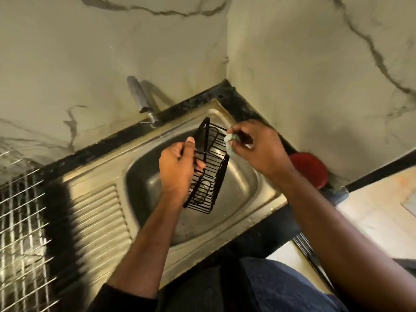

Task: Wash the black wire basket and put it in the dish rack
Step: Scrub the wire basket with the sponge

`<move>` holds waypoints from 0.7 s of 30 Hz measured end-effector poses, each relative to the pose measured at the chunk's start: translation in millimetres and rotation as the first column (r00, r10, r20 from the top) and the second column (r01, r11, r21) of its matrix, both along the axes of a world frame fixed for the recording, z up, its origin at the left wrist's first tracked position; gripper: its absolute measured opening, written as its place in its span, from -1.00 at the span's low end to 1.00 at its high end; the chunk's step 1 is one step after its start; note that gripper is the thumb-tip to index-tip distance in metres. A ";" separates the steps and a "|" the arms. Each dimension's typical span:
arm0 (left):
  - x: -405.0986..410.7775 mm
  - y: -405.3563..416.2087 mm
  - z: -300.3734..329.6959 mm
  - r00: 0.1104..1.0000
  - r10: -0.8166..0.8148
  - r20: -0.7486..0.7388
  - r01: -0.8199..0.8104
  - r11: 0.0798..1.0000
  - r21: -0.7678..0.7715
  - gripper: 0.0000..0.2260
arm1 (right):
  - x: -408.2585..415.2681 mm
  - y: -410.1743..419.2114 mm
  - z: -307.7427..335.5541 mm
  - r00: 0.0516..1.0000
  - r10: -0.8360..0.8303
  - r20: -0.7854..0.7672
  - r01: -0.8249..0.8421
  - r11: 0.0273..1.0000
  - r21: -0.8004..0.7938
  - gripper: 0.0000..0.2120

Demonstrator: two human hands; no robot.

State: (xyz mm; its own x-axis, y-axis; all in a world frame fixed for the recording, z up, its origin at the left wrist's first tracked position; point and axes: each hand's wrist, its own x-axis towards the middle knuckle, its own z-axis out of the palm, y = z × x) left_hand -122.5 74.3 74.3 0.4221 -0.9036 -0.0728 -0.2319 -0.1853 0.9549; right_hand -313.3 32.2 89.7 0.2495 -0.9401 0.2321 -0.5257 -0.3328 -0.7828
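Just above the steel sink (pixel 265 194), the black wire basket (pixel 208 167) is held in the air between both hands. Its long axis runs from the far end, near the tap (pixel 144 104), down toward the person, the near end tilted lower over the basin. The left hand (pixel 177 167) grips the basket's left long side: the thumb lies straight along the upper wire and the other fingers curl under and through the bars. The right hand (pixel 256 149) is at the basket's far right corner, its fingers bunched and pinching a small pale scrubber (pixel 230 140) pressed against the top rim wire. A wire dish rack (pixel 20 221) stands well apart at the left, beyond the ribbed drainboard (pixel 99 217).
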 end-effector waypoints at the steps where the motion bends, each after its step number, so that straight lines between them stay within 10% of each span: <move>1: 12.0 5.3 0.8 1.000 0.002 -0.016 -0.002 1.000 -0.009 -0.66 | 16.7 7.9 4.4 0.998 0.049 0.025 -0.048 0.998 -0.032 -0.78; 11: 103.4 75.0 10.9 0.993 0.120 -0.010 -0.120 0.987 -0.106 -0.55 | 128.1 69.6 17.1 0.844 0.480 -0.239 -0.531 0.812 -0.242 -0.67; 21: 121.5 101.1 18.8 0.956 0.188 -0.224 -0.220 0.967 -0.129 -0.68 | 139.9 38.5 36.3 0.928 0.267 -0.260 -0.328 0.916 -0.230 -0.63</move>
State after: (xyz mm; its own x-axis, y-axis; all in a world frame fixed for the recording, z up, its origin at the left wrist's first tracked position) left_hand -1.0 175.3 93.0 0.5889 -0.8068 -0.0478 0.0022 -0.0575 0.9983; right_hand -173.4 70.7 126.0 0.5810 -0.7254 0.3692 -0.5174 -0.6793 -0.5204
